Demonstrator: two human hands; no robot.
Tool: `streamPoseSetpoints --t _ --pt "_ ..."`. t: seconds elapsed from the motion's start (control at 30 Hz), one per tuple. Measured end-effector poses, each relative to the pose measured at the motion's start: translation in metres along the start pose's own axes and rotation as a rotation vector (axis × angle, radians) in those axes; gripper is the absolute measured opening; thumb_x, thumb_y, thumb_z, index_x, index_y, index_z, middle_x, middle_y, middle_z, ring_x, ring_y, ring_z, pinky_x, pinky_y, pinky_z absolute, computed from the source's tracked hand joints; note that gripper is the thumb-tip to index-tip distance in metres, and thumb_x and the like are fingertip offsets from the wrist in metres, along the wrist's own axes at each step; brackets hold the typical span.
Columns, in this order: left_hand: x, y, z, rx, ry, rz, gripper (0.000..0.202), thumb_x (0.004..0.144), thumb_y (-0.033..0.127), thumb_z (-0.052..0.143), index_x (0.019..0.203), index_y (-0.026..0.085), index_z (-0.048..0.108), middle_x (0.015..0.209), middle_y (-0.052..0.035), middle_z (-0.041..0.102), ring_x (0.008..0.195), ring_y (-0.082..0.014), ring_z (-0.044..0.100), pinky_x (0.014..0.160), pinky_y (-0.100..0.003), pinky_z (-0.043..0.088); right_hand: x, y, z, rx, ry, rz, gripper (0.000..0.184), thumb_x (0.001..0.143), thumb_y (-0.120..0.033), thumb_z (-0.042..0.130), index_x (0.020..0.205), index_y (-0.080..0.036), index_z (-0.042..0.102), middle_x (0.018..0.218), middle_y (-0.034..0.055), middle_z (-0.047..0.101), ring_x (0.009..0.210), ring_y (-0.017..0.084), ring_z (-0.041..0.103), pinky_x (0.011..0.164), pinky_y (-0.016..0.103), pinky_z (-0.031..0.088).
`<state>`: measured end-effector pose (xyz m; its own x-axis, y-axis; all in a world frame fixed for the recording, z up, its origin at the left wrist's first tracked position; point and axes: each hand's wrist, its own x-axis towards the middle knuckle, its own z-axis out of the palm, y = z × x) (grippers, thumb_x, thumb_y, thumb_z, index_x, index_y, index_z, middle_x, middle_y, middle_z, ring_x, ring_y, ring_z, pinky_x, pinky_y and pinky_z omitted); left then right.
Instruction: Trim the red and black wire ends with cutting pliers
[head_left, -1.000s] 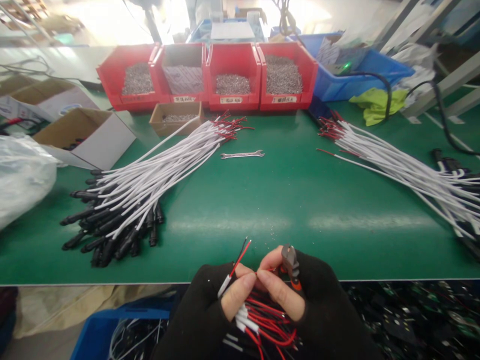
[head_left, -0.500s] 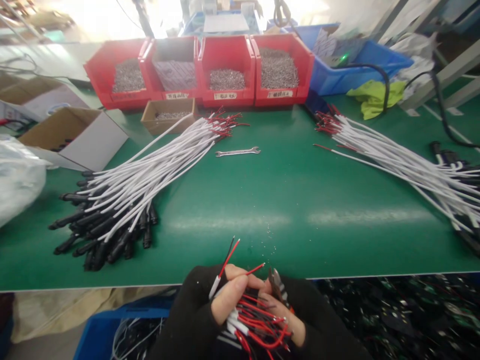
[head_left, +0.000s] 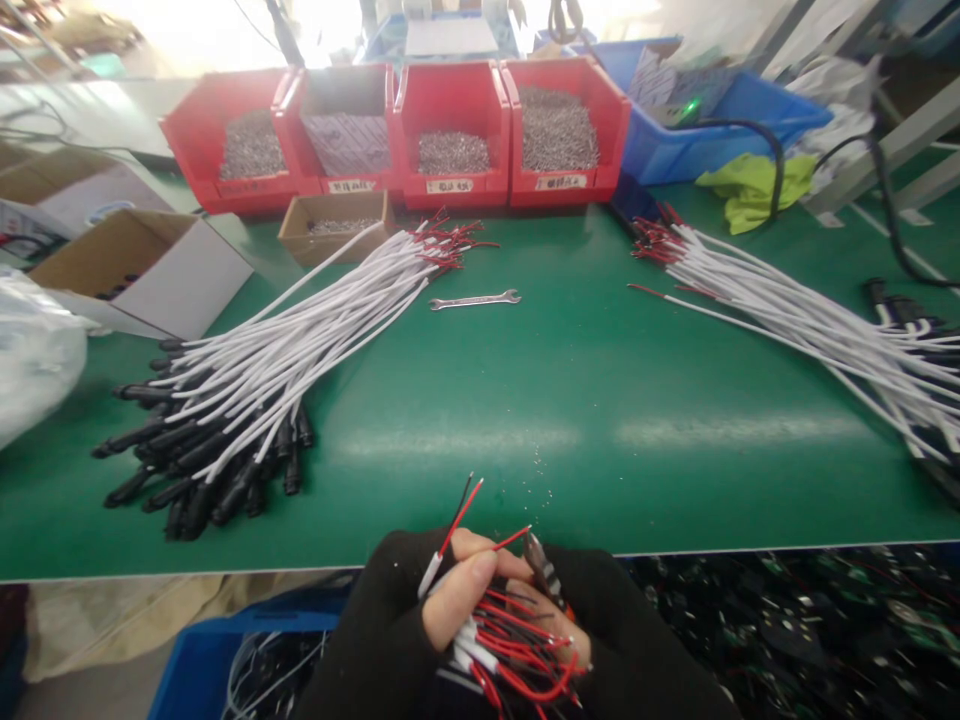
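My left hand [head_left: 442,600], in a black fingerless glove, is closed around a bundle of white cables with red and black wire ends [head_left: 510,640] at the near table edge. One cable's red and black tips stick up above my thumb. My right hand [head_left: 570,630], also gloved, grips small wire cutters [head_left: 544,570] whose jaws sit at a red wire tip beside my left fingers. Part of the bundle lies across my right fingers.
A pile of white cables with black connectors [head_left: 247,390] lies left on the green table [head_left: 570,400]; another cable pile [head_left: 810,320] lies right. A wrench [head_left: 475,299], red parts bins [head_left: 420,140], cardboard boxes [head_left: 142,270], a blue tray [head_left: 712,120] stand behind.
My hands drew back toward me and lower at the table edge. The cutters dropped from upright above my right hand to a red wire tip. Small wire bits now lie on the table.
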<state>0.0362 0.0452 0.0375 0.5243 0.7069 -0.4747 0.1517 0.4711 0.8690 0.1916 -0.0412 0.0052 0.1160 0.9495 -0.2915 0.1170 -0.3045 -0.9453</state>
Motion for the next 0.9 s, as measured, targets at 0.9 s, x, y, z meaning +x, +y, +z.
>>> streamPoseSetpoints --t 0.9 --pt "0.004 0.008 -0.002 0.233 0.051 0.076 0.025 0.088 0.041 0.069 0.089 0.023 0.085 0.075 -0.0052 0.082 0.078 -0.0275 0.078 0.068 -0.032 0.064 0.005 -0.010 -0.003 -0.014 0.054 -0.037 0.013 0.085 -0.021 0.074 0.093 -0.031 0.078 0.092 -0.0009 0.081 0.087 0.023 0.079 0.066 0.028 0.067"
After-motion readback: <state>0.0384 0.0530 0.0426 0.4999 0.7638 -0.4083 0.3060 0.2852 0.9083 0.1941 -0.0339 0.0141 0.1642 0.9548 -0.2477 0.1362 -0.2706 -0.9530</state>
